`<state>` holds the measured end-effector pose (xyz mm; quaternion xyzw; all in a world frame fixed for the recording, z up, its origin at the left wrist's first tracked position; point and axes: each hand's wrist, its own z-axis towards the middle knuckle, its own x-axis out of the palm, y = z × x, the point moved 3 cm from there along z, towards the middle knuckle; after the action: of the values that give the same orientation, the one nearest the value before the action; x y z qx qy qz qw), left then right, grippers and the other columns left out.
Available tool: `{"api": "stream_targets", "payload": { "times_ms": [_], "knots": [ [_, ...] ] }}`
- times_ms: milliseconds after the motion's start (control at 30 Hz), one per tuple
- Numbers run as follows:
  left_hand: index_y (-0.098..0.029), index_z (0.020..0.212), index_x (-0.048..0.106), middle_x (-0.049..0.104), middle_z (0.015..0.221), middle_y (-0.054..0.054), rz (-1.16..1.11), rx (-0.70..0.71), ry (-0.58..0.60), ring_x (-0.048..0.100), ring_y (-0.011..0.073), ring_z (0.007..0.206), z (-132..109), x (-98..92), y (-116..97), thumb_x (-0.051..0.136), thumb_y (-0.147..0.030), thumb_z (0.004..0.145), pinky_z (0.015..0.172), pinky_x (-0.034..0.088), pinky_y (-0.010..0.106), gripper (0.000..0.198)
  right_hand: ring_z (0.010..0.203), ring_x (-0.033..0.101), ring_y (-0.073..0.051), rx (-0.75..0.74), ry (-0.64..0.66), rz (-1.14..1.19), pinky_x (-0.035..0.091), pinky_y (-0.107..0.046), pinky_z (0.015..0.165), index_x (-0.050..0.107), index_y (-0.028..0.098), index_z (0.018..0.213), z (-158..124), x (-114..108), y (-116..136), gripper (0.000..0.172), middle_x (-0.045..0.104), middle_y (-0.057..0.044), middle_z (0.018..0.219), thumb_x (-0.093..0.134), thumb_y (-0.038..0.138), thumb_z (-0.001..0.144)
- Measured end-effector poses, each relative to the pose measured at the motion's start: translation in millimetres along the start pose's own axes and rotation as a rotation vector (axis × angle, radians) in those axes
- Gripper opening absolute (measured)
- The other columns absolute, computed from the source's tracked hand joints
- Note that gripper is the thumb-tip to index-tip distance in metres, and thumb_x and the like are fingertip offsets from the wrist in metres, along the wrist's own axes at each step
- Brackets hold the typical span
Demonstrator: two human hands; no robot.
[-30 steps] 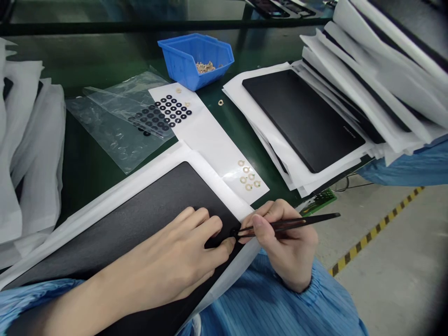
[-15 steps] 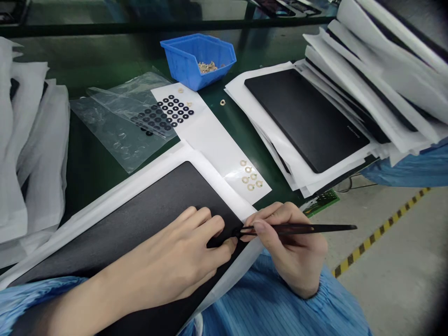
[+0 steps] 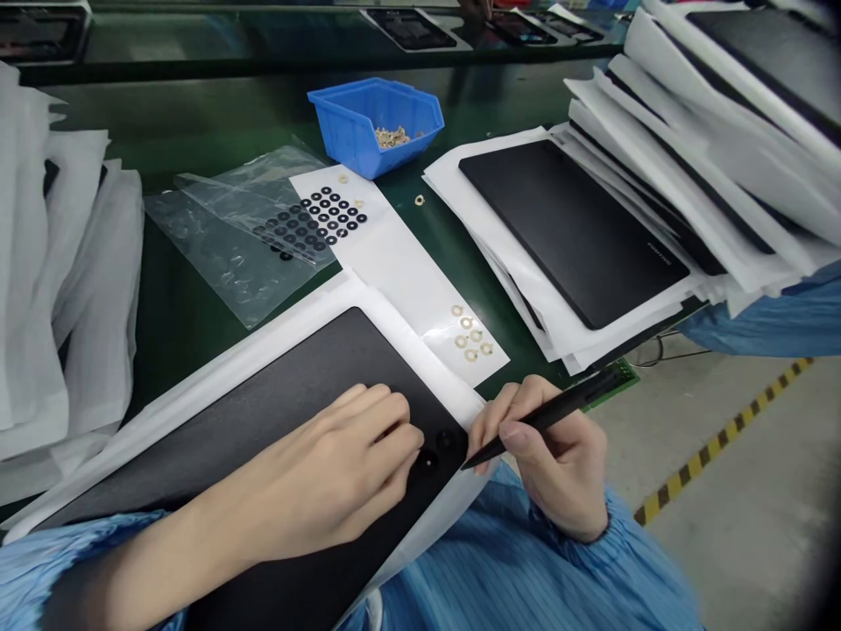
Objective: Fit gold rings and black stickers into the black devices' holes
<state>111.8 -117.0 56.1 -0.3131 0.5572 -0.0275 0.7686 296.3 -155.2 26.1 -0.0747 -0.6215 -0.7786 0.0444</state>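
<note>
**Q:** ok so what's going on at the fingers here?

**A:** left hand (image 3: pixel 335 464) lies on a matte black panel (image 3: pixel 263 438), fingers lightly curled, not gripping anything; just past the fingertips sit two round dark rings (image 3: pixel 437 451) on the panel, one with a tiny pale centre; right hand (image 3: pixel 552 460) pinches slim black tweezers (image 3: pixel 558 412) like a pen, tips right beside the rings; can't tell if they're touching.

**Q:** and where's the panel sitting?

**A:** on a soft white foam sheet (image 3: pixel 216 386), under the left palm; ahead of the fingers there's a smooth white backing strip (image 3: pixel 394 263) dotted with black rings (image 3: pixel 327 215) and thin gold rings (image 3: pixel 469 333); beyond those, a crinkly clear plastic bag (image 3: pixel 223 250) and a blue plastic bin (image 3: pixel 374 127) of brass bits (image 3: pixel 392 137); right of the tweezers, black panels (image 3: pixel 565 228) stacked between foam sheets.
</note>
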Motion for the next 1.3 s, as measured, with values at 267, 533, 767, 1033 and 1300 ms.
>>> {"api": "stream_targets", "payload": {
  "times_ms": [267,533,767,1033,1300],
  "knots": [
    [-0.011,0.089,0.06,0.051,0.084,0.006,0.052,-0.009,-0.008,0.048,0.0169,0.076,4,1.3,-2,0.041,-0.011,0.091,0.069,0.041,0.029,0.019,0.047,0.065,-0.015,-0.091,0.086,-0.266,0.055,-0.026,0.045,0.057,0.019,0.068,59,20,31,0.019,0.063,0.001,0.058,0.067,0.027,0.082],
    [-0.015,0.08,0.055,0.051,0.08,0.002,0.236,0.046,-0.008,0.046,0.0146,0.07,3,-0.8,0,0.046,-0.017,0.089,0.068,0.04,0.027,0.013,0.048,0.065,-0.017,-0.162,0.413,-0.416,0.052,-0.025,0.047,0.052,0.018,0.066,168,124,2,0.026,0.063,0.001,0.052,0.068,0.034,0.078],
    [-0.017,0.082,0.053,0.052,0.087,0.003,0.362,0.064,0.004,0.046,0.0148,0.073,1,-3.4,-2,0.048,-0.019,0.089,0.068,0.04,0.027,0.009,0.058,0.062,-0.015,-0.309,0.553,-0.726,0.048,-0.025,0.061,0.056,0.016,0.063,186,156,-32,0.018,0.062,0.001,0.057,0.069,0.019,0.076],
    [-0.015,0.096,0.055,0.054,0.096,0.008,0.32,-0.356,-0.3,0.049,0.0231,0.091,-11,-40.9,45,0.045,-0.017,0.087,0.084,0.042,0.037,0.013,0.063,0.061,-0.015,-0.344,0.432,-0.848,0.043,-0.025,0.063,0.06,0.016,0.069,171,102,19,0.025,0.065,-0.003,0.067,0.054,0.031,0.087],
    [-0.016,0.09,0.055,0.056,0.082,0.003,0.131,-0.578,-0.391,0.054,0.0165,0.071,-19,-42.1,89,0.048,-0.029,0.089,0.065,0.044,0.029,0.014,0.058,0.056,-0.016,-0.036,0.531,-1.085,0.036,-0.026,0.056,0.056,0.017,0.061,158,46,-7,0.027,0.062,-0.003,0.059,0.052,0.03,0.085]
  ]
}}
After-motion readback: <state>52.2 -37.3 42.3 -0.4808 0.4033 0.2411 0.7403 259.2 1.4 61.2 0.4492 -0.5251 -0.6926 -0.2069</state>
